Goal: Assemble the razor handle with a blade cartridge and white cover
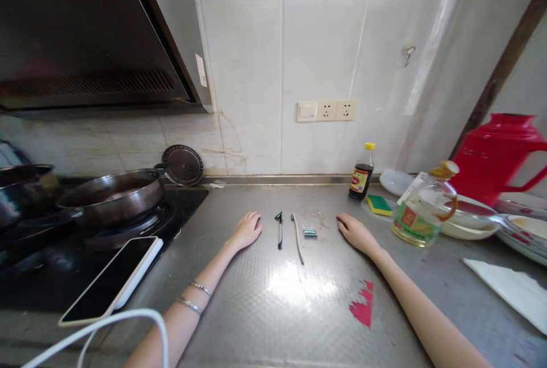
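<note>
My left hand (pixel 248 230) rests palm down on the steel counter, loosely relaxed, with nothing visible in it. To its right lies a dark razor (pixel 280 232), its head pointing away from me. A pale toothbrush (pixel 298 240) is beside the razor, bristle end at the back. Just right of the toothbrush, two small green and silver batteries (pixel 310 233) lie side by side. My right hand (pixel 354 232) rests on the counter farther right, fingers lying flat and holding nothing visible. Neither hand touches these items.
On the left, a phone (pixel 111 279) with a white cable lies by the stove's pan (pixel 113 194). A sauce bottle (pixel 361 173), sponge (pixel 379 205), oil jug (pixel 421 214), bowls and red thermos jug (pixel 498 157) stand at right. A torn red piece (pixel 364 306) lies in front.
</note>
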### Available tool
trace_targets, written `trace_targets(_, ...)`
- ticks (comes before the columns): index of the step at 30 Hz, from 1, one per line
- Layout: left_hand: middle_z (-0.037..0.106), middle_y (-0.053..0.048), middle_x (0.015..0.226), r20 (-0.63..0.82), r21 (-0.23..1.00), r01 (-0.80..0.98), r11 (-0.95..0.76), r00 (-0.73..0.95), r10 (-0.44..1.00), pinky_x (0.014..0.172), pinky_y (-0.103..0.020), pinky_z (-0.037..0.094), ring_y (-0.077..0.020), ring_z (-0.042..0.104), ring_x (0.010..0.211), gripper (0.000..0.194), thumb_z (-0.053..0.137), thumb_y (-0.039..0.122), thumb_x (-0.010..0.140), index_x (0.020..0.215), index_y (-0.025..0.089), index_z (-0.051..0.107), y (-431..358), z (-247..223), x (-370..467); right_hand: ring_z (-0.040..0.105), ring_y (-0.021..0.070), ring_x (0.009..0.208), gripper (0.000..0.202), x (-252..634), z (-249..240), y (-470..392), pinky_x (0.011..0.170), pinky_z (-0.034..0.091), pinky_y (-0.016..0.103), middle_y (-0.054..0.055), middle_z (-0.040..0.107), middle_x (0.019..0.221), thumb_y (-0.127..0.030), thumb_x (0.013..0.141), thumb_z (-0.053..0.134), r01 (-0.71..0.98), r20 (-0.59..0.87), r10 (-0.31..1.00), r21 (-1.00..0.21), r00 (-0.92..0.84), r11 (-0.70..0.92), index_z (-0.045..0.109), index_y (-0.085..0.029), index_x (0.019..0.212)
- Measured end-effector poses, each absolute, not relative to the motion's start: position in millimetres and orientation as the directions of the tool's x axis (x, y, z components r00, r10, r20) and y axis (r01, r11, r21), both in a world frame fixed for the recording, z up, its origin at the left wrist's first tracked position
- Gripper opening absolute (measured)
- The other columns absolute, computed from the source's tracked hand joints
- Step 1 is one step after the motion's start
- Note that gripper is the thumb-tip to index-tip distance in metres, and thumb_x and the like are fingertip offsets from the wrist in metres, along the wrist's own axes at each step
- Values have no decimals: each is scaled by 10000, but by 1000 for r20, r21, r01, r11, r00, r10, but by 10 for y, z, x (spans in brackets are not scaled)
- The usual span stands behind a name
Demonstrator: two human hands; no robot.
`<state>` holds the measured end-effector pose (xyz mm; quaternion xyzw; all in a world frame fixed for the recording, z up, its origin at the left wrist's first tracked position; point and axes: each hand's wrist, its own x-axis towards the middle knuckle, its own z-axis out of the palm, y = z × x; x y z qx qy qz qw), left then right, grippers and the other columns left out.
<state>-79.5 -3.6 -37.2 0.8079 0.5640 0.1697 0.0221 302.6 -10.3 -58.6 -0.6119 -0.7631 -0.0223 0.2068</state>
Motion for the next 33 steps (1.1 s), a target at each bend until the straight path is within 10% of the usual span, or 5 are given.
trace_targets(23,614,-68,1088,392,276,912,-302,180,902,926,-334,374,-205,499,1079,246,419,207,837,1033,186,566,-180,-173,-637,479,243,1192,414,3033,-571,-104,1013,346,375,173,545,1256,-256,864,365,937,331,930,-244,-163,251,593,-84,1163)
trace_targets(33,638,-99,889,241,154,932,-329,288,927,771,-366,404,-268,565,900,389,531,552,739,785,170,586,-601,-177,-97,486,234,1184,401,3046,-588,-95,1005,356,366,151,550,1255,-253,861,371,938,333,930,-243,-157,246,599,-109,1157)
